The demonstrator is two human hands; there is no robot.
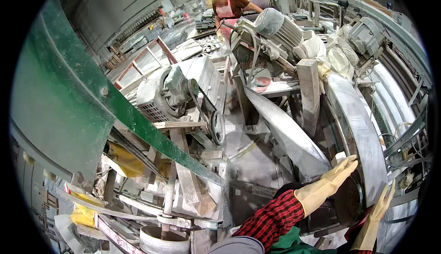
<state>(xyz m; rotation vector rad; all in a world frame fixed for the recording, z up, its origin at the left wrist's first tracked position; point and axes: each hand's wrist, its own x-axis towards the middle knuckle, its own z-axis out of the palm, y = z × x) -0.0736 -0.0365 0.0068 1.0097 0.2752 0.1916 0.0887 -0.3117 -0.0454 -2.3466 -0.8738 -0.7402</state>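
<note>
My left hand (327,184), in a cream rubber glove, reaches out to the right with its fingers stretched. Its fingertips are at the near left edge of a long, pale grey strip or belt (360,134); I cannot tell whether they touch it. A small white block (340,157) shows just beyond those fingers. My right hand (377,212), gloved the same way, is at the strip's near right end with its fingers extended upward and apart. I see nothing held in either hand. Below the left hand is a dark round opening or drum (347,203), partly hidden.
A green metal beam (151,139) slants across the left. Beyond it stands a dusty motor with a belt and pulley (217,126). A larger ribbed motor (278,26) and a wooden post (308,93) stand ahead. A co-worker in a pink apron (225,11) stands at the back.
</note>
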